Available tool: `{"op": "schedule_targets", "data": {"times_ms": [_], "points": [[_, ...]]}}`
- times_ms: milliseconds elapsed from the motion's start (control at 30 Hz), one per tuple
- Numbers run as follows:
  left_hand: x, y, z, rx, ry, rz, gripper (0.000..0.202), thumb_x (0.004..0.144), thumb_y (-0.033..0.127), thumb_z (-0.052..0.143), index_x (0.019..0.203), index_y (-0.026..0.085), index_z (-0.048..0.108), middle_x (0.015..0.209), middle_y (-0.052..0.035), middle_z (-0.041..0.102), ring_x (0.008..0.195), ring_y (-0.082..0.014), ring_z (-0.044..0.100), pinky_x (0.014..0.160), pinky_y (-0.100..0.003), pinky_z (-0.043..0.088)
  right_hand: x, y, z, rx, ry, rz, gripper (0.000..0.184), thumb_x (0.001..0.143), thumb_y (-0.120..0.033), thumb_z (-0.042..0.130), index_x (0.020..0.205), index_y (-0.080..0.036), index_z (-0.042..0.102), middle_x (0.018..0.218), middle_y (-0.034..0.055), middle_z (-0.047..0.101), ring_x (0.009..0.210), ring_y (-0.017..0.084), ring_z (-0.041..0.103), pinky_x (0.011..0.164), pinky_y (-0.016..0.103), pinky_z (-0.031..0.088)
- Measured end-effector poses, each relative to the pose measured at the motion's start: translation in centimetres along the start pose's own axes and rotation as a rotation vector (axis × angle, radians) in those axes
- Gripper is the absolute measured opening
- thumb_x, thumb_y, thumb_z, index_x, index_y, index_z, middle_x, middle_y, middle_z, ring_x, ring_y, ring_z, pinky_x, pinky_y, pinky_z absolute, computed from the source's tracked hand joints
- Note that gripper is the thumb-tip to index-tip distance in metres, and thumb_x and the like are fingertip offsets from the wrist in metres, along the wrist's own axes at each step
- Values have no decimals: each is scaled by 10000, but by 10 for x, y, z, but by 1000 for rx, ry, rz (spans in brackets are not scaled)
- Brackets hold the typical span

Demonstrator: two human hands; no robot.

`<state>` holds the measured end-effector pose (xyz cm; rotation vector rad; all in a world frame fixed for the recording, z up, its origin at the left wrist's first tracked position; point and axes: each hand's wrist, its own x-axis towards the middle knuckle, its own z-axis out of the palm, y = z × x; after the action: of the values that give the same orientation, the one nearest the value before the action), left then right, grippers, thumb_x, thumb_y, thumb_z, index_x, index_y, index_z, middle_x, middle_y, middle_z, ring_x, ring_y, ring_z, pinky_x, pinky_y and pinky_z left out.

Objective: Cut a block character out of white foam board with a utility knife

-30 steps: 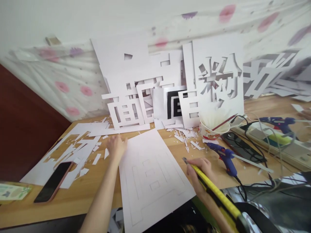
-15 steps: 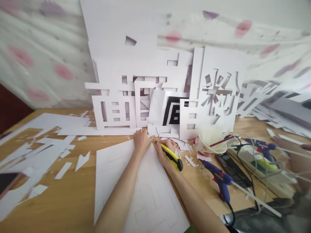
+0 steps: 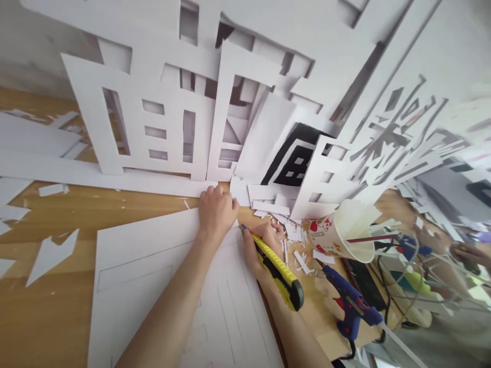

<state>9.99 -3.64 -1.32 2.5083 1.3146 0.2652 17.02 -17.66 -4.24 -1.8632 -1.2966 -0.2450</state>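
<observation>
A white board (image 3: 126, 322) with pencil-drawn outlines lies flat on the wooden table in front of me. My left hand (image 3: 217, 210) presses on its far edge, closed, with the fingers curled over that edge. Just to the right, my right hand (image 3: 263, 245) grips a yellow and black utility knife (image 3: 282, 271). Its blade tip is at the board's far right corner, close to my left thumb; I cannot tell how deep it sits. Small white scraps (image 3: 293, 230) lie beside my right hand.
Cut-out white panels (image 3: 199, 128) lean upright behind the board. A paper cup (image 3: 326, 237) of white sticks and a blue glue gun (image 3: 351, 301) stand at the right, near cables. Another person's hand (image 3: 470, 255) shows at the far right. Offcuts (image 3: 53, 255) lie left.
My view has moved closer and tilted, so the board and panels look larger. Both hands stay at the board's far edge, the knife still in my right hand.
</observation>
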Motion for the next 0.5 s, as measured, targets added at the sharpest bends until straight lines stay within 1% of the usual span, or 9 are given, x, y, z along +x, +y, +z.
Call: {"op": "schedule_targets", "data": {"times_ms": [133, 200, 333, 433, 500], "points": [[0, -1, 0, -18, 4, 0, 342, 967, 288, 460, 940, 168, 779, 1000, -154, 696, 1060, -333, 593, 885, -460, 447, 3, -9, -8, -12, -84, 13, 131, 969, -261, 567, 843, -262, 530, 758, -11, 646, 703, 191, 628, 1046, 530, 379], [-1, -1, 1, -22, 28, 9, 336, 967, 276, 464, 914, 168, 778, 977, -150, 698, 1036, -329, 595, 863, -457, 445, 4, -10, -10, -8, -84, -6, 129, 956, -243, 589, 845, -263, 527, 743, -27, 641, 687, 189, 627, 1017, 526, 390], [-2, -2, 4, -28, 81, 34, 325, 966, 257, 478, 891, 146, 774, 941, -147, 698, 1001, -319, 596, 827, -444, 439, 4, -5, -8, 22, -48, -61, 127, 906, -192, 643, 855, -250, 541, 721, -69, 602, 632, 154, 602, 952, 489, 404], [-2, -2, 5, -40, 99, 41, 311, 963, 249, 494, 872, 150, 775, 915, -145, 696, 994, -315, 596, 810, -436, 433, 3, 1, -6, -9, -67, -138, 114, 922, -186, 621, 856, -246, 550, 699, -71, 592, 614, 141, 597, 934, 476, 399], [-1, -2, 5, -47, 102, 37, 303, 963, 242, 500, 867, 156, 775, 902, -142, 695, 994, -314, 598, 803, -431, 429, 2, 3, -7, -25, -86, -162, 104, 942, -197, 596, 863, -252, 556, 687, -66, 590, 612, 146, 598, 924, 479, 400]]}}
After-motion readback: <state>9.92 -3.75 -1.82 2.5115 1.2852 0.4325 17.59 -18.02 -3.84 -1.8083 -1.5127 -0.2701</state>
